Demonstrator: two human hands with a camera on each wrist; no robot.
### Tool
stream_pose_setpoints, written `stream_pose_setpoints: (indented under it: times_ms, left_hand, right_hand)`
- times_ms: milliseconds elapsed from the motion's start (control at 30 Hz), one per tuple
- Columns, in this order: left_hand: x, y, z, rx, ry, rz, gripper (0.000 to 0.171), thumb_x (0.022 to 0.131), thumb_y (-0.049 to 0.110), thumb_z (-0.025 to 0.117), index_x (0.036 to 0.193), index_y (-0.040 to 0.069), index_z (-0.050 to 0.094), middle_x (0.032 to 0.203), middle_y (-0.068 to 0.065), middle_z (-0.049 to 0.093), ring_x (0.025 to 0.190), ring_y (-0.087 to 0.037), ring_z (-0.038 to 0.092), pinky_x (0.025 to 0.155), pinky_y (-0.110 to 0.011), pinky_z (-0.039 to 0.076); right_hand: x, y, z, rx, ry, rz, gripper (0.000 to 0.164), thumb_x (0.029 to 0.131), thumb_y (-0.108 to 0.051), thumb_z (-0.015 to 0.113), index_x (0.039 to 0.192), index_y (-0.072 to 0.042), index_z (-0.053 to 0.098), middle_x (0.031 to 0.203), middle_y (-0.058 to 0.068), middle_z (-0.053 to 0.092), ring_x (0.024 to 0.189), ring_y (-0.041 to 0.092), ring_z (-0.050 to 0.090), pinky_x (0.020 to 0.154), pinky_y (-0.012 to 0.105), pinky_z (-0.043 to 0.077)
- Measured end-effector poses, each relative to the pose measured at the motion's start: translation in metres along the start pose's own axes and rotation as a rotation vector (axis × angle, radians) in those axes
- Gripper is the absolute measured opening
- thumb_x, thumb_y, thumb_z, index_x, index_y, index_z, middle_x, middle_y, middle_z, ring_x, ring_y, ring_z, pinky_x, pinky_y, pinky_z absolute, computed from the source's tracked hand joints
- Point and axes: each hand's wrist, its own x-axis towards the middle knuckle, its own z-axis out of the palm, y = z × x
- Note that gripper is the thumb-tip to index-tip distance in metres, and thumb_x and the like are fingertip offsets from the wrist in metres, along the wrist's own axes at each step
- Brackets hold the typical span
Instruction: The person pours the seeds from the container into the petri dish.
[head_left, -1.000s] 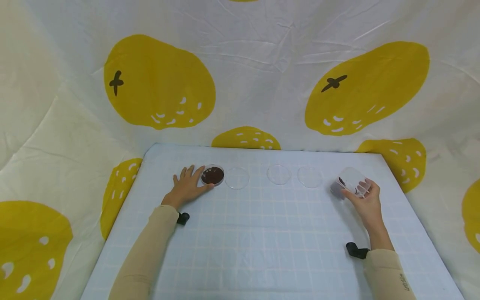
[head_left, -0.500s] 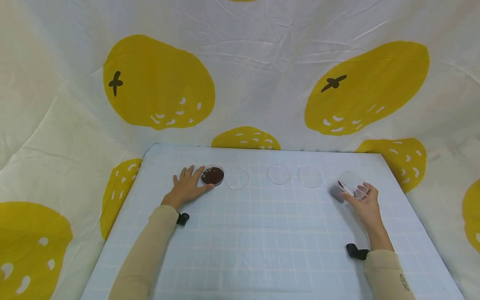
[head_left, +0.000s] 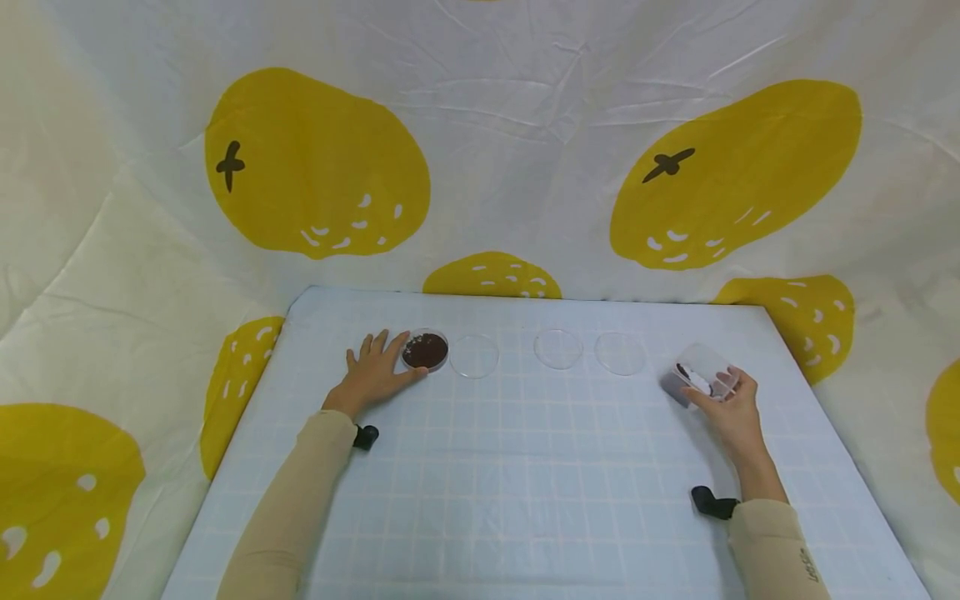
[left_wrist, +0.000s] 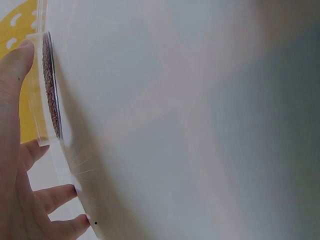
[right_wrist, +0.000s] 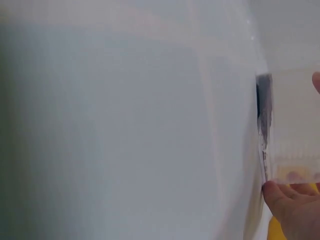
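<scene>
A round clear petri dish (head_left: 425, 351) of dark brown granules, with some pale specks, sits at the back left of the table. My left hand (head_left: 372, 377) spans it, thumb at the near edge and index finger at the far edge, the other fingers spread. In the left wrist view the thumb (left_wrist: 20, 62) lies against the dish's clear wall. At the right, my right hand (head_left: 731, 410) grips a clear plastic box (head_left: 699, 360) between thumb and fingers. The box is tilted, and dark material lies along its lower left side. In the right wrist view, dark material (right_wrist: 265, 100) shows at its base.
Between the hands lie three clear round dishes or lids: one (head_left: 474, 377) beside the brown-filled dish, two more, a left one (head_left: 558, 368) and a right one (head_left: 619, 375). A pale blue checked cloth (head_left: 510, 500) covers the table. A lemon-patterned curtain (head_left: 517, 183) hangs behind.
The box in my right hand has come down slightly and changed its tilt, and the dark material inside looks shifted. My left hand stays at the petri dish.
</scene>
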Motion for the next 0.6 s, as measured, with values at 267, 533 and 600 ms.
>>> stream_pose_setpoints:
  times_ms: [267, 533, 600]
  left_hand:
    - [0.000, -0.001, 0.000, 0.004, 0.005, 0.010, 0.100, 0.086, 0.079, 0.051, 0.161, 0.021, 0.020, 0.163, -0.025, 0.011, 0.146, -0.052, 0.001, 0.105, -0.077, -0.004]
    - [0.002, -0.003, 0.002, 0.009, 0.000, 0.009, 0.101, 0.085, 0.081, 0.048, 0.161, 0.021, 0.020, 0.163, -0.024, 0.011, 0.147, -0.051, 0.001, 0.105, -0.077, -0.005]
    - [0.001, -0.003, 0.002, 0.008, -0.001, 0.009, 0.101, 0.085, 0.081, 0.048, 0.161, 0.021, 0.020, 0.163, -0.024, 0.011, 0.147, -0.051, 0.001, 0.105, -0.077, -0.005]
  right_hand:
    - [-0.001, -0.003, -0.001, -0.004, -0.012, 0.014, 0.121, 0.088, -0.041, 0.077, 0.157, -0.017, -0.020, 0.163, 0.027, 0.000, 0.147, 0.047, 0.008, 0.115, 0.061, 0.015]
    - [-0.006, -0.017, -0.006, -0.020, 0.023, 0.001, 0.116, 0.090, -0.043, 0.074, 0.158, -0.016, -0.016, 0.164, 0.024, -0.003, 0.149, 0.044, 0.006, 0.116, 0.059, 0.011]
    - [-0.006, -0.020, -0.008, -0.024, 0.045, 0.004, 0.114, 0.090, -0.045, 0.073, 0.159, -0.016, -0.014, 0.165, 0.022, -0.002, 0.150, 0.041, 0.005, 0.117, 0.057, 0.011]
